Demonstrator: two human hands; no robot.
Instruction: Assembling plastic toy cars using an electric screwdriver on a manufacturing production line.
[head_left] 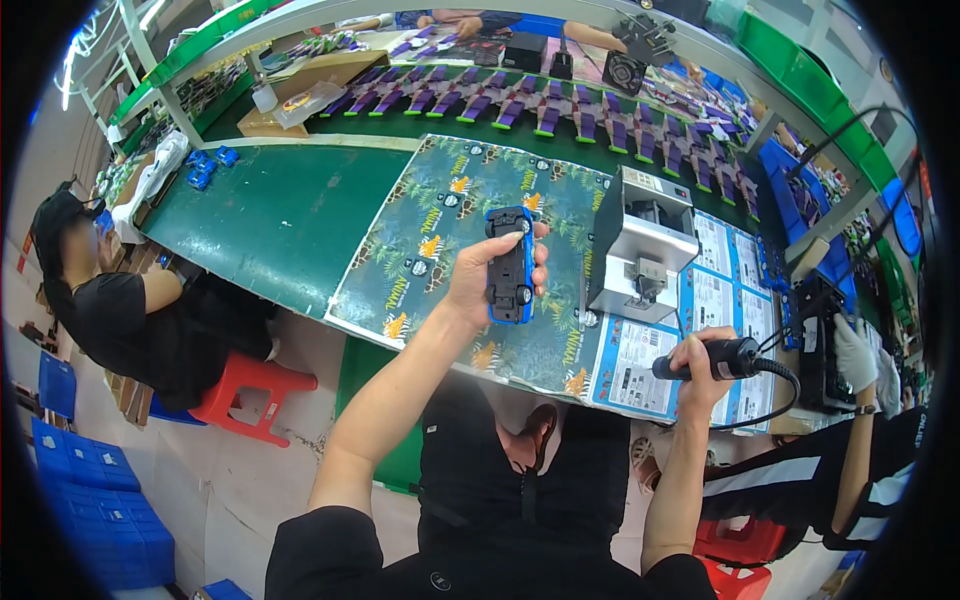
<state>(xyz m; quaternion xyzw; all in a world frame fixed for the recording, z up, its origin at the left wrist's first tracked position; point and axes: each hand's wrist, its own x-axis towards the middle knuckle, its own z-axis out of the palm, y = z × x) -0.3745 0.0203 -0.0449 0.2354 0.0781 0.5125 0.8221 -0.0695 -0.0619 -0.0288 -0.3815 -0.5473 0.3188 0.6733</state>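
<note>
My left hand (478, 280) grips a blue toy car (511, 262), turned so its black underside and wheels face up, above the patterned sheet (450, 200) on the bench. In my right hand (697, 372) is a black electric screwdriver (728, 359) with a cord trailing from its right end; its body lies roughly level near the bench's front edge. The two hands are well apart. Between and beyond them stands a silver metal machine (643, 250), perhaps a screw feeder, on the sheets.
Printed blue-white sheets (640, 360) cover the bench's right part. Behind runs a conveyor with rows of purple-green pieces (550, 108). Several blue toy cars (205, 168) lie far left. A person (130, 300) sits left; a gloved hand (855, 352) of a co-worker is right.
</note>
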